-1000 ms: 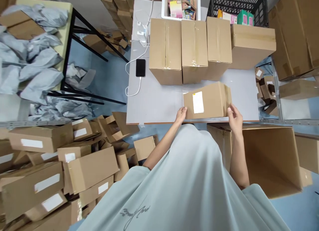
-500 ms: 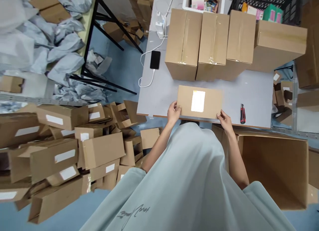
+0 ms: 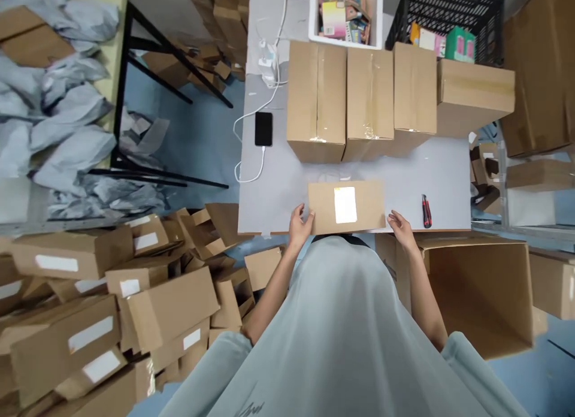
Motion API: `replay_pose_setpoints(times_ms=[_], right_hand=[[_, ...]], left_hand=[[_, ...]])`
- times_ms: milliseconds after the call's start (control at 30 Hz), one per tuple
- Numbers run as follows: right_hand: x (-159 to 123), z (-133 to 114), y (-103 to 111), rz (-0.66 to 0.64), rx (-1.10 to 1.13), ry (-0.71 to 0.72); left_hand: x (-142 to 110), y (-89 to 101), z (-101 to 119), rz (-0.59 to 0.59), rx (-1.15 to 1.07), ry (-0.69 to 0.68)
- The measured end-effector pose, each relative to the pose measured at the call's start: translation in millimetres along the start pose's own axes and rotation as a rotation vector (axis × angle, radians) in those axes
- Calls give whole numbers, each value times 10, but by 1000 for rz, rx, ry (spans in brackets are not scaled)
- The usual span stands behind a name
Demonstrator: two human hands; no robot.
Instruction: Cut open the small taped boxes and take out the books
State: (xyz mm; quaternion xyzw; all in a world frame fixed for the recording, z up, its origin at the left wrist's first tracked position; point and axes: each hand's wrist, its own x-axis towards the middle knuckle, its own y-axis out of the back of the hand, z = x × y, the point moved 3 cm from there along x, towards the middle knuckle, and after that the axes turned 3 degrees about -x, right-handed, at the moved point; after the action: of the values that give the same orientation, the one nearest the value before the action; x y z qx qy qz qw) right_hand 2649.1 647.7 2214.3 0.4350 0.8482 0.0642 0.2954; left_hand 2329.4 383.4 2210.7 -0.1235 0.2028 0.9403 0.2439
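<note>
A flat brown cardboard box [image 3: 366,206] with a white label on top lies at the near edge of the grey table [image 3: 287,183]. My left hand [image 3: 300,223] grips its left end, fingers curled round the corner. My right hand [image 3: 401,229] holds the right near corner. A red and black utility knife [image 3: 425,211] lies on the table just right of the box.
Several taller taped boxes [image 3: 369,99] stand in a row behind. A black phone [image 3: 263,129] on a white cable lies at the table's left. A white bin and a black crate sit at the back. A big open carton [image 3: 476,291] stands right; labelled boxes are piled on the floor left.
The box was tilted up on its side a second ago and now lies flat, label up, at the table edge. Both hands stayed on its ends. The knife has come into view.
</note>
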Motion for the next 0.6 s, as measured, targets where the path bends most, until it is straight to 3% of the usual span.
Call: replay_pose_setpoints(times_ms=[133, 233, 333, 500, 600], right_hand=[[-108, -57, 265, 102, 5, -33], [-84, -69, 455, 161, 21, -45], [58, -62, 597, 197, 44, -39], [624, -88, 899, 225, 89, 19], [1177, -183, 1339, 272, 109, 76]], left_hand=[[279, -12, 449, -1, 121, -152], [460, -169, 853, -46, 197, -302], [567, -359, 1172, -103, 206, -362], [536, -694, 1362, -136, 237, -298], [422, -1053, 1406, -156, 237, -253]])
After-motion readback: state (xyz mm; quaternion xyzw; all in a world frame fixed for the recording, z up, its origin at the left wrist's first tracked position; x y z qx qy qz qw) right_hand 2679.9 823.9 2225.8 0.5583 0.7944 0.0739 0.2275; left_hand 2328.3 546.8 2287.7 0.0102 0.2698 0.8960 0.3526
